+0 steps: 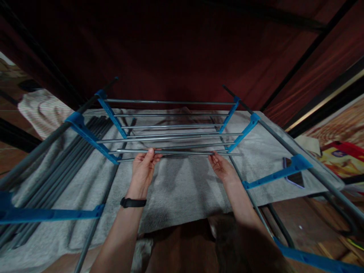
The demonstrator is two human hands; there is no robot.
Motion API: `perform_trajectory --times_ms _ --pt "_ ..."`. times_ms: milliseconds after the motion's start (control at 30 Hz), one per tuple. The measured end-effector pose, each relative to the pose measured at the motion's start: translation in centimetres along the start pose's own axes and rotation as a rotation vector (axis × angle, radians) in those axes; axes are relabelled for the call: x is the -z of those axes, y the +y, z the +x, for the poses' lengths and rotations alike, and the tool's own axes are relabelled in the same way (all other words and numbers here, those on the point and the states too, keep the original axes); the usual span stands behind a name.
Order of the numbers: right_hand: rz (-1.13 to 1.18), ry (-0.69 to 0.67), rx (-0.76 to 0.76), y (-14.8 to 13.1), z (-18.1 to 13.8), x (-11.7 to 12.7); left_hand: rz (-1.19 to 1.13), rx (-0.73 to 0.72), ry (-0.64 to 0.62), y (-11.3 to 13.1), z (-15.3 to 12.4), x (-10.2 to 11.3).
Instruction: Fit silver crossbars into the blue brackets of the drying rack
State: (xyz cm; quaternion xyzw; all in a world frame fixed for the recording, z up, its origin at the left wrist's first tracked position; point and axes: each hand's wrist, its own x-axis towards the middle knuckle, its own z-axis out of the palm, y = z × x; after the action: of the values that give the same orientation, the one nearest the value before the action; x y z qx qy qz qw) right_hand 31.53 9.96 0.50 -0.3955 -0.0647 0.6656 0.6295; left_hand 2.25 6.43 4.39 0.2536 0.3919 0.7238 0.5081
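A thin grey metal tube (182, 152) lies level across the front of a rack made of tubes and blue plastic brackets. My left hand (145, 161), with a black band on the wrist, pinches it near its left end between thumb and fingers. At its right end, my right hand (222, 167) has its fingertips closed on it. Just behind, several crossbars (170, 126) span from the left blue bracket (88, 134) to the right blue bracket (244, 131). Whether the held tube's ends touch the brackets, I cannot tell.
Several loose grey tubes (65, 163) lie bundled at the left on a grey towel (182, 193). A phone (295, 177) rests at the right behind another blue bracket (275, 177). A red and yellow package (341, 159) is farther right. Dark red fabric (170, 49) hangs behind the rack.
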Motion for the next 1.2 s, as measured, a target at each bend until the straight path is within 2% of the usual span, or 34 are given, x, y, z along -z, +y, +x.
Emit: perform_trajectory --times_ms 200,733,1000,1200 --pt "-0.016 -0.012 -0.012 0.1 0.0 0.0 -0.015 0.006 -0.027 -0.4 -0.1 0.0" --pt "0.024 0.086 0.009 -1.2 -0.1 -0.1 -0.053 -0.062 -0.029 0.8 0.3 0.5" --pt "-0.009 0.04 0.029 -1.0 -0.2 -0.3 -0.068 -0.086 0.029 0.6 0.3 0.3" --pt "-0.015 0.015 0.04 -0.5 -0.1 -0.3 -0.042 -0.05 0.048 0.5 0.3 0.2"
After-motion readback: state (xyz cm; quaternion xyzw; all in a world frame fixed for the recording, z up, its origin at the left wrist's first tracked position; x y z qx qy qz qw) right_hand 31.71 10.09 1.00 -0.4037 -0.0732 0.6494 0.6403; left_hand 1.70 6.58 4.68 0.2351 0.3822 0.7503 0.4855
